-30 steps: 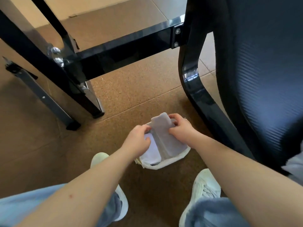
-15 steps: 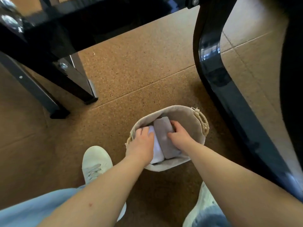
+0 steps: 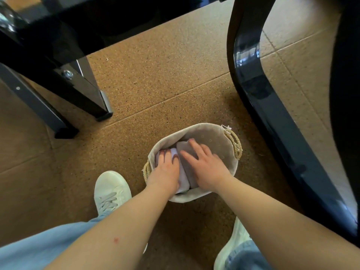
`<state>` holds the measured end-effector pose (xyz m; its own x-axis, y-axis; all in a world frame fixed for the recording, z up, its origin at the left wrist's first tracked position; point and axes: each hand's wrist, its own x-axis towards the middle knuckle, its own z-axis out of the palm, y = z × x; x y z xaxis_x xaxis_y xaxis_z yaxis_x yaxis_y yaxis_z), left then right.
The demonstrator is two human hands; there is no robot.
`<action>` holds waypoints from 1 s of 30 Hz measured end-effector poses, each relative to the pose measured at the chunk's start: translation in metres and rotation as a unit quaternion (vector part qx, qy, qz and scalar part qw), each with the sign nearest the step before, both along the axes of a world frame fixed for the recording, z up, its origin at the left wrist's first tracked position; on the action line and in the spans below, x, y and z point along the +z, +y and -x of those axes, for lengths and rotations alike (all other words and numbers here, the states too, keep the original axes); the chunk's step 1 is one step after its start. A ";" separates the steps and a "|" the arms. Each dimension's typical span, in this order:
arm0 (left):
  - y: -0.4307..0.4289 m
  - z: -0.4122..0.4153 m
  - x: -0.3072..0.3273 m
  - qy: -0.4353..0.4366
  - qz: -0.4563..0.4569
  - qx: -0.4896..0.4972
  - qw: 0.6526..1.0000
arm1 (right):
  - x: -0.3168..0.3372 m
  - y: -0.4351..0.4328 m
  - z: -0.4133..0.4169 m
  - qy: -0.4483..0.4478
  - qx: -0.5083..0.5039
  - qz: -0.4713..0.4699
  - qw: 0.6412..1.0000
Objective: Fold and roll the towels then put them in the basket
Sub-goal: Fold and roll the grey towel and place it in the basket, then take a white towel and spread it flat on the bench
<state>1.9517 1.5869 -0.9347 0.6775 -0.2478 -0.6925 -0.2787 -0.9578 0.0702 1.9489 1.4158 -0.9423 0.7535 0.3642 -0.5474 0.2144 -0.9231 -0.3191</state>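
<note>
A round basket (image 3: 206, 131) with a beige cloth liner and woven handles stands on the cork floor between my feet. Two rolled towels lie side by side inside it: a pale lilac towel (image 3: 183, 178) on the left and a grey towel (image 3: 185, 148) on the right. My left hand (image 3: 165, 170) presses on the lilac towel with its fingers laid over it. My right hand (image 3: 204, 164) lies flat on the grey towel, fingers spread and straight. Most of both towels is hidden under my hands.
A black table frame (image 3: 85, 94) with its legs stands at the upper left. A black office chair (image 3: 272, 114) rises close on the right of the basket. My white shoes (image 3: 111, 190) flank the basket on the floor.
The grey towel went from held above the basket rim down into the basket beside the lilac one. My right hand has let go and spread flat on it. The view moved closer.
</note>
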 end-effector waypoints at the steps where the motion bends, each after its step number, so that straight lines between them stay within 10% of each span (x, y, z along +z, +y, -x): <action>1: 0.000 -0.001 0.000 0.013 -0.005 -0.001 1.000 | -0.001 -0.001 0.001 0.018 0.022 0.017 0.999; 13: 0.000 -0.005 -0.008 0.024 -0.028 -0.036 0.999 | -0.013 0.002 -0.028 0.116 0.037 0.094 0.988; 30: -0.003 0.012 0.138 -0.115 0.128 0.037 0.984 | 0.151 -0.016 -0.003 -0.039 -0.124 -0.002 0.991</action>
